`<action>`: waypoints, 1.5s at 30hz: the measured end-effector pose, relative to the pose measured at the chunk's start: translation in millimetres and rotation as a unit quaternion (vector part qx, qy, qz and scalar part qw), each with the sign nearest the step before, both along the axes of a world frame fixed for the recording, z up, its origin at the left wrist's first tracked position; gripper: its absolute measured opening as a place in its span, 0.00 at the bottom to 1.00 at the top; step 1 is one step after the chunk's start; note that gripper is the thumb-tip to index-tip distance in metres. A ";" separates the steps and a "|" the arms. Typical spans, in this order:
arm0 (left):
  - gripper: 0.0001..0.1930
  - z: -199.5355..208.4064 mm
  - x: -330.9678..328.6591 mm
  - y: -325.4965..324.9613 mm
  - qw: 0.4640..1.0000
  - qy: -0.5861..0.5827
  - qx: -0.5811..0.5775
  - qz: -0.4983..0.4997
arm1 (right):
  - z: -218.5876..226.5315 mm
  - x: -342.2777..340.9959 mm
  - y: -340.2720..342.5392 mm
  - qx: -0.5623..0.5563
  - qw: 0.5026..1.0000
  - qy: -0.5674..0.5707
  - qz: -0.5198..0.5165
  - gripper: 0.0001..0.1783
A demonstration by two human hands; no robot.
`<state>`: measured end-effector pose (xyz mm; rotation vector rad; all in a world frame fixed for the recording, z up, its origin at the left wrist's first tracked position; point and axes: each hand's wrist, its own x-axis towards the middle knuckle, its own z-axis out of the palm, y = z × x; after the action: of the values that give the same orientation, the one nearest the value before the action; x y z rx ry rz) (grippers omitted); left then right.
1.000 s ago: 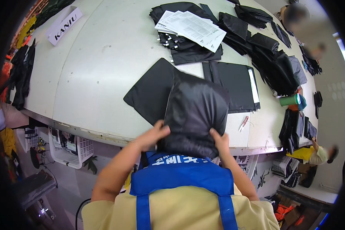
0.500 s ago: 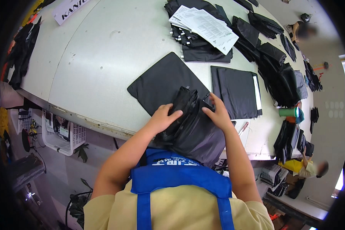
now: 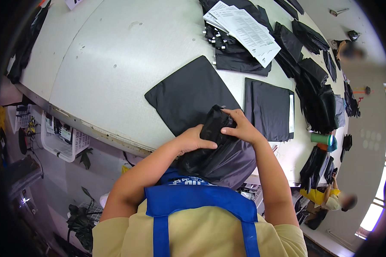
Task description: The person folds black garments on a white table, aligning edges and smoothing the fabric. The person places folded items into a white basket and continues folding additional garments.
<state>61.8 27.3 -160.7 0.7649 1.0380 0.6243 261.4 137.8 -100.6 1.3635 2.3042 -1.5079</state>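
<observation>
You've got the black fabric bundle (image 3: 231,160) right in front of you, at the table's near edge and partly over it, against your blue apron (image 3: 197,203). Your right hand (image 3: 241,126) pinches its upper folded edge between thumb and fingers. Your left hand (image 3: 195,140) is on its left side, thumb laid across the top; fingertips hidden, so can't tell how tightly it closes. Just beyond the bundle, partly covered by it, a flat black square piece (image 3: 188,92) lies cornerwise on the pale table (image 3: 107,85). Right of that, a folded black piece (image 3: 268,109) with a white strip down its right edge. Farther off, printed sheets (image 3: 248,34) lie fanned on a black stack (image 3: 240,62). More black piles (image 3: 317,94) run along the right, with a green cylinder (image 3: 321,138) near them. White basket (image 3: 79,143) below the table, left.
</observation>
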 end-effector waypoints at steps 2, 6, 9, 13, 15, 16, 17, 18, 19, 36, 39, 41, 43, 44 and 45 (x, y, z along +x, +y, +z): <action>0.40 25.9 -1.1 -6.5 0.999 -0.026 0.030 -0.001 | 8.6 -1.0 4.3 -0.014 1.000 0.006 0.022 0.42; 0.26 14.2 -2.3 -10.3 0.961 -0.230 -0.142 0.058 | 13.8 7.4 12.2 -0.158 0.987 0.020 -0.024 0.46; 0.18 -3.3 10.7 -4.8 0.956 -0.217 -0.194 0.045 | 18.4 12.4 11.0 -0.193 0.979 0.031 -0.065 0.44; 0.16 -18.4 14.8 15.8 0.981 0.056 0.041 -0.184 | 29.4 9.2 -2.9 -0.204 0.972 0.066 -0.096 0.39; 0.16 -8.1 19.7 31.2 0.941 0.188 0.071 -0.270 | 27.8 11.2 -4.5 -0.185 0.974 0.069 -0.108 0.38; 0.15 -1.9 19.2 33.3 0.924 0.231 0.106 -0.286 | 24.3 13.8 -6.3 -0.173 0.975 0.070 -0.116 0.37; 0.14 11.0 16.5 35.1 0.902 0.274 0.142 -0.302 | 21.8 20.9 -6.4 -0.170 0.977 0.071 -0.107 0.32; 0.14 17.9 15.7 35.7 0.877 0.316 0.177 -0.317 | 21.8 25.6 -7.0 -0.151 0.980 0.063 -0.110 0.32; 0.12 14.8 14.4 32.4 0.875 0.340 0.219 -0.265 | 21.9 29.8 -8.4 -0.132 0.983 0.055 -0.114 0.32; 0.07 16.3 27.6 25.9 0.777 0.446 0.426 0.125 | -14.6 -21.7 -52.5 0.380 0.906 -0.186 0.021 0.27; 0.07 23.9 22.7 23.9 0.759 0.472 0.432 0.122 | -17.6 -18.6 -48.2 0.317 0.945 -0.034 -0.074 0.31; 0.10 32.3 18.7 19.2 0.756 0.462 0.449 0.115 | -26.0 -5.8 -41.6 0.146 0.955 0.129 -0.223 0.36; 0.09 26.8 22.2 19.9 0.750 0.426 0.494 0.106 | -32.7 0.4 -25.3 0.118 0.975 0.057 -0.178 0.32; 0.09 25.0 23.3 20.0 0.747 0.407 0.516 0.101 | -31.6 -6.6 -21.4 0.148 0.979 0.000 -0.141 0.30; 0.09 25.3 22.5 15.4 0.755 0.416 0.502 0.068 | -38.2 -11.5 -21.4 0.181 0.975 -0.016 -0.128 0.28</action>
<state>84.3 42.6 -135.4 2.0668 1.5679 1.0192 249.9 116.4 -138.8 1.8196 2.5555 -1.1374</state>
